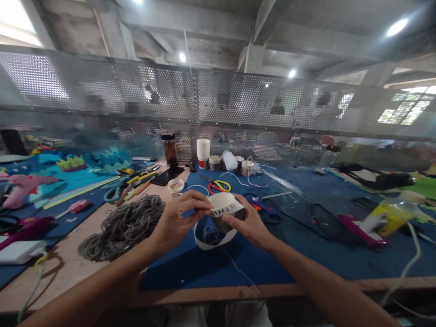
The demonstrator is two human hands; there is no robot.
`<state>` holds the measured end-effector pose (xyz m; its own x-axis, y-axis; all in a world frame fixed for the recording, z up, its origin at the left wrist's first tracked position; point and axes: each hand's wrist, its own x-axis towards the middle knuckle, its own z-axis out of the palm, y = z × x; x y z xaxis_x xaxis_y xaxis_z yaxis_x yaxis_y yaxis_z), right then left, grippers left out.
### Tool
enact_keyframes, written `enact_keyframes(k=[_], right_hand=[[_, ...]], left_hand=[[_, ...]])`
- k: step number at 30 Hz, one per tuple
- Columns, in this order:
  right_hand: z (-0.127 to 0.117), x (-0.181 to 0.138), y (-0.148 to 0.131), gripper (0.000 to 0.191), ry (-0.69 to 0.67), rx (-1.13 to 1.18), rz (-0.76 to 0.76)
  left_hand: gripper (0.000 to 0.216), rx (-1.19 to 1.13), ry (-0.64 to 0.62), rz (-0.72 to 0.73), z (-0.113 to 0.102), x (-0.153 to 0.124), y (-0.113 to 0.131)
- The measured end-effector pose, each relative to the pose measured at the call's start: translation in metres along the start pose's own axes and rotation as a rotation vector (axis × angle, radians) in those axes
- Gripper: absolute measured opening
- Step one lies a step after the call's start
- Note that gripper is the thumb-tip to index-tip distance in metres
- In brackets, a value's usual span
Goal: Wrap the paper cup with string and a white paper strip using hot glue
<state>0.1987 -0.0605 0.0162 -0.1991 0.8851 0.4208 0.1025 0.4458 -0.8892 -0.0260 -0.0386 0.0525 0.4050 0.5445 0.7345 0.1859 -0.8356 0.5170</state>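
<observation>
Over the blue mat, a small paper cup (222,200) with a white inside and a dark wrapped lower part is held between both hands. A white strip with black letters (231,209) lies across its upper side, and a loop of white strip (206,246) hangs below. My left hand (182,213) is closed, its thumb and fingers pinching the strip at the cup's left rim. From the right, my right hand (250,222) grips the cup, with the thumb pressed on its front below the strip. The fingers behind the cup are hidden.
A heap of grey cord (127,225) lies left of the hands. Behind stand red-and-yellow-handled pliers (220,185), stacked paper cups (203,152) and a dark jar (170,151). Glue guns (363,230) with cables lie on both sides. A perforated metal screen (225,102) borders the back.
</observation>
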Motion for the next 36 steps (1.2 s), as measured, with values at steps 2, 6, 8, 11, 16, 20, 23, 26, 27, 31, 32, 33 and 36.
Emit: enact_keyframes(k=[2, 6, 8, 11, 16, 20, 23, 26, 27, 31, 32, 33, 36], right_hand=[[0.0002, 0.0003, -0.0018, 0.054, -0.013, 0.045, 0.014], [0.0005, 0.0006, -0.0053, 0.054, -0.019, 0.07, 0.036], [-0.0001, 0.0002, -0.0051, 0.054, -0.015, 0.054, 0.032], [-0.0015, -0.0005, -0.0027, 0.055, -0.031, 0.027, 0.008], [-0.003, 0.0001, 0.0005, 0.055, -0.065, 0.015, -0.005], [-0.003, 0.0009, 0.0013, 0.055, -0.037, 0.013, 0.012], [-0.0026, 0.0002, 0.0019, 0.055, -0.029, -0.001, 0.005], [-0.0027, -0.0012, 0.0025, 0.056, -0.026, -0.028, -0.007], [-0.003, -0.0016, 0.0026, 0.055, -0.026, -0.042, -0.014], [-0.0055, -0.0025, 0.0022, 0.054, -0.044, -0.124, -0.051], [-0.006, -0.0023, 0.0021, 0.054, -0.052, -0.144, -0.056], [-0.0062, -0.002, 0.0019, 0.054, -0.059, -0.158, -0.06], [-0.0051, -0.0001, 0.0014, 0.054, -0.039, -0.143, -0.052]], left_hand=[[0.013, -0.014, 0.016, -0.013, 0.0004, -0.0002, 0.0001], [0.007, -0.096, 0.022, -0.06, -0.0005, -0.0011, -0.0012], [0.004, -0.12, -0.014, -0.066, -0.0024, -0.0006, -0.0022], [0.004, -0.136, -0.099, -0.105, -0.0063, 0.0016, -0.0033], [0.006, -0.184, -0.164, -0.164, -0.008, 0.0037, -0.002], [0.002, -0.064, 0.008, -0.056, -0.0047, 0.0008, 0.0017], [0.007, 0.063, 0.018, 0.03, -0.0027, -0.0022, 0.0021], [0.009, 0.124, -0.018, 0.071, -0.0015, -0.0036, 0.0], [0.009, 0.141, -0.035, 0.082, -0.0014, -0.0036, -0.0008], [0.011, 0.187, -0.163, 0.091, -0.0026, -0.0027, -0.0029], [0.012, 0.185, -0.207, 0.081, -0.0031, -0.0027, -0.0032], [0.012, 0.178, -0.243, 0.071, -0.0035, -0.0028, -0.0033], [0.011, 0.121, -0.161, 0.064, -0.003, -0.0044, -0.0032]])
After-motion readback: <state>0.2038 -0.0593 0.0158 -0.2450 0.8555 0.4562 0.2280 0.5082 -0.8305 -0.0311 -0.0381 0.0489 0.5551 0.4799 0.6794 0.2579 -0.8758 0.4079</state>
